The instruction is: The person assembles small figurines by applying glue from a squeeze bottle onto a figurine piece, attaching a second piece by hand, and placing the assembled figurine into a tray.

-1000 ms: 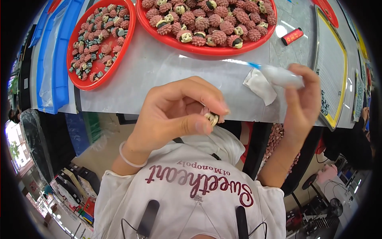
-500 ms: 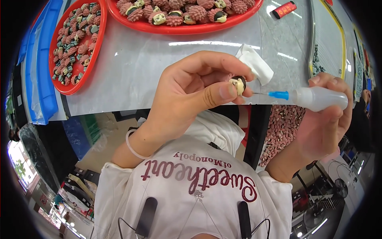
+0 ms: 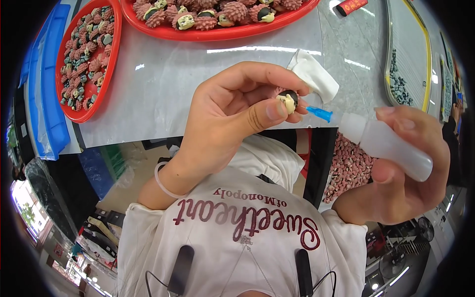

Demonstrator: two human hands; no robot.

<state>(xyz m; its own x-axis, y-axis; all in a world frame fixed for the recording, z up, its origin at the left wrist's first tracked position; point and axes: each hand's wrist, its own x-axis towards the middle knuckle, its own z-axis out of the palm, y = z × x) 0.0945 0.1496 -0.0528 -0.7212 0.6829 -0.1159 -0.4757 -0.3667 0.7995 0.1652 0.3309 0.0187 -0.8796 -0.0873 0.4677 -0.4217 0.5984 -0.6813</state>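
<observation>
Between thumb and fingers, my left hand [image 3: 232, 106] pinches a small figurine [image 3: 287, 100] with a cream face, black top and pink spiky part. My right hand [image 3: 415, 163] grips a translucent white squeeze bottle [image 3: 391, 143] tilted up toward the left. A blue needle tip [image 3: 319, 114] on the bottle points at the figurine's right side. The needle's end reaches the figurine's edge; whether it touches cannot be made out. Behind my left fingertips, a folded white cloth [image 3: 316, 76] lies on the table.
A large red tray [image 3: 217, 35] at the far edge holds many similar figurines. A smaller red tray [image 3: 116, 59] with pink and grey pieces stands left, beside blue trays [image 3: 54, 109]. Far right are a red cylinder [image 3: 352, 6] and a yellow-edged tray [image 3: 413, 54]. Pink pieces [image 3: 349, 166] lie below the table edge.
My right hand has lowered and turned, so the bottle now slants, its needle tip nearer the figurine and angled upward. My left hand has shifted slightly left with the figurine.
</observation>
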